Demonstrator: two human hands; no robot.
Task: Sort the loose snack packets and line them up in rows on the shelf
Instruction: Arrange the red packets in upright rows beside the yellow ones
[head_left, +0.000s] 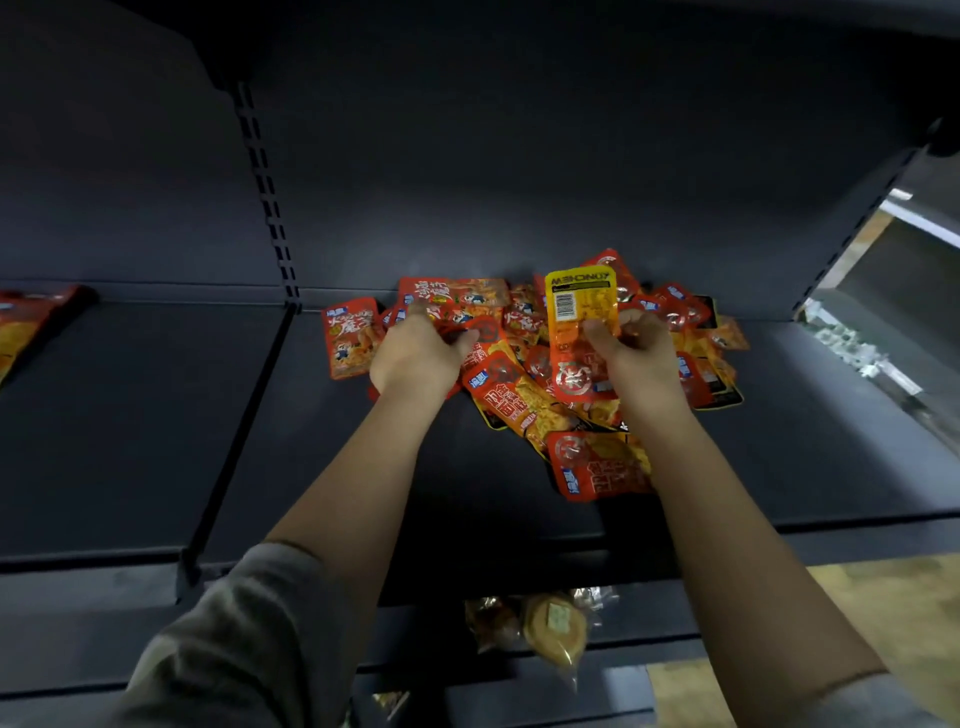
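We find red and orange snack packets (524, 364) heaped loose at the shelf's (156, 415) centre. Right hand (636, 353) pinches a yellow-backed packet (582, 322) (barcode showing) at twelve o'clock; left hand (415, 358) grips red packets.

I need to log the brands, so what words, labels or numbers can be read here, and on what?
"WEILONG", upside down: top of the yellow packet that the right hand holds.
Barcode on that packet: digits too small.
Large Chinese characters on the red packets in the pile: too blurred to quote.
Packets on the lower shelf: label unreadable.
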